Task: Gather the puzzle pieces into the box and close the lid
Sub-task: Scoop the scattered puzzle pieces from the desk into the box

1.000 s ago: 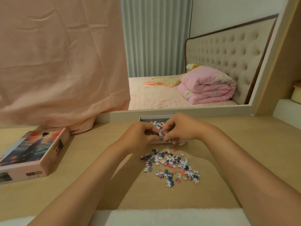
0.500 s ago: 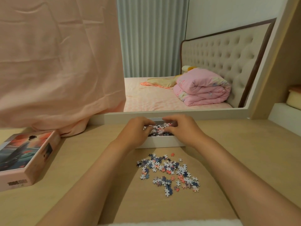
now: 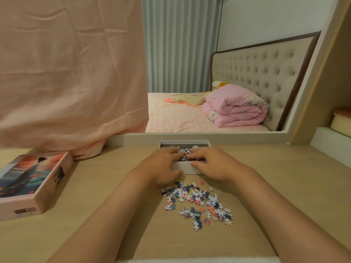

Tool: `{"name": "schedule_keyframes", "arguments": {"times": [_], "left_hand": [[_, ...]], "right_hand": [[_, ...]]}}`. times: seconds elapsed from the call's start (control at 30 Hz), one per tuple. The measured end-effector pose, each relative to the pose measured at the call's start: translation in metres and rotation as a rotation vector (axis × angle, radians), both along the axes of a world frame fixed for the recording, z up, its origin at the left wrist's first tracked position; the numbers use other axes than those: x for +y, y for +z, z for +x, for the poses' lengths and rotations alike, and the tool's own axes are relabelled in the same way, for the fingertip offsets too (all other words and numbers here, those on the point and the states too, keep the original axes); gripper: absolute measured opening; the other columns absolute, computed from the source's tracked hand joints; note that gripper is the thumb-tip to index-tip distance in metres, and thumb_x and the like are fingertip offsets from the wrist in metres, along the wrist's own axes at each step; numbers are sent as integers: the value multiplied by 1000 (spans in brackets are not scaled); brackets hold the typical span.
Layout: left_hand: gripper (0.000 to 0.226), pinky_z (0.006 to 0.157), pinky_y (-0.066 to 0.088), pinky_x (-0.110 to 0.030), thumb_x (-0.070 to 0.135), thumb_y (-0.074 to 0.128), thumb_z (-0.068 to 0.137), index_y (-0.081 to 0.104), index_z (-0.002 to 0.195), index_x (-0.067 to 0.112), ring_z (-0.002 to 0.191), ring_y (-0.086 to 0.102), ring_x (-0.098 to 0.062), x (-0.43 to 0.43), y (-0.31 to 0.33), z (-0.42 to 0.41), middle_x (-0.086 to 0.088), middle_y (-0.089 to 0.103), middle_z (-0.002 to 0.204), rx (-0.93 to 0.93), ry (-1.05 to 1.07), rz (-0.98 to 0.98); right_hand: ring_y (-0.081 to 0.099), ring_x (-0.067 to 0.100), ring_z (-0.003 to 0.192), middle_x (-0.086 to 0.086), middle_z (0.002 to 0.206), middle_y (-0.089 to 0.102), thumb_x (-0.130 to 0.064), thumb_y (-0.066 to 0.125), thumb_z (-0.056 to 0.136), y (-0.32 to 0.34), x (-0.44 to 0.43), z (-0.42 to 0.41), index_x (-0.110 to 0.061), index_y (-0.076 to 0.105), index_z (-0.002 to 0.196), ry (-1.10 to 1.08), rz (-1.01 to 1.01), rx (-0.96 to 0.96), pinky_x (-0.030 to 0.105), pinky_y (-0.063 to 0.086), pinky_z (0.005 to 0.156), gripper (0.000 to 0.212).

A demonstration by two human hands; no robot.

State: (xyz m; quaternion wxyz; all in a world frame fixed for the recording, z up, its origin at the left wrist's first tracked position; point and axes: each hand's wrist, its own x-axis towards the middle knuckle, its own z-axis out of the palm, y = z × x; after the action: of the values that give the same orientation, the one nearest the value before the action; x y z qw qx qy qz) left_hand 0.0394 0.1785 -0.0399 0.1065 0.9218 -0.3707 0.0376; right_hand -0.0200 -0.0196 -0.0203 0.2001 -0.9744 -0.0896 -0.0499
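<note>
At the far left of the wooden desk lies the lid, face up and angled, its top printed with a dark-haired figure in a long robe against orange and teal; small print on its near pink side is too blurred to read. Behind it a peach cloth hangs down to the desk. Toward the middle, the left hand lies flat, palm down, fingers spread loosely into the box, thumb against its near white wall. The box is a shallow white tray set against the back ledge of the desk, with a heap of small pieces inside, mostly hidden by the fingers. The right hand mirrors the left, flat and relaxed over the box's right half, thumb on the near wall; neither hand is seen gripping anything. Just in front of the box, between the forearms and trailing rightward, loose puzzle pieces lie scattered on the desk, tiny white, navy, grey-blue and coral shapes, some overlapping.
</note>
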Motion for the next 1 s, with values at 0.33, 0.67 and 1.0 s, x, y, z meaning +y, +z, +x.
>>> {"name": "schedule_keyframes", "arguments": {"times": [0.33,0.67,1.0], "left_hand": [[38,88,45,-32,60,52,81,65,107,35,105,47,-8,7,22,-34,15,57,108,-98,-98,-71],[94,107,40,-36,80,62,66,44,144,30,125,40,-10,9,4,-53,12,36,134,193,-59,187],[81,94,44,-27,64,71,74,49,142,27,109,52,-9,16,15,-48,11,47,126,205,-59,104]], "right_hand": [[68,8,79,-11,100,65,-29,85,76,45,10,-38,-35,71,112,97,11,335,35,60,80,39],[54,23,123,-4,141,53,-38,91,65,25,14,-52,-44,39,145,31,-312,523,44,46,103,95],[61,13,107,-10,119,61,-47,84,73,20,10,-50,-34,55,136,14,-140,400,32,52,94,70]]}}
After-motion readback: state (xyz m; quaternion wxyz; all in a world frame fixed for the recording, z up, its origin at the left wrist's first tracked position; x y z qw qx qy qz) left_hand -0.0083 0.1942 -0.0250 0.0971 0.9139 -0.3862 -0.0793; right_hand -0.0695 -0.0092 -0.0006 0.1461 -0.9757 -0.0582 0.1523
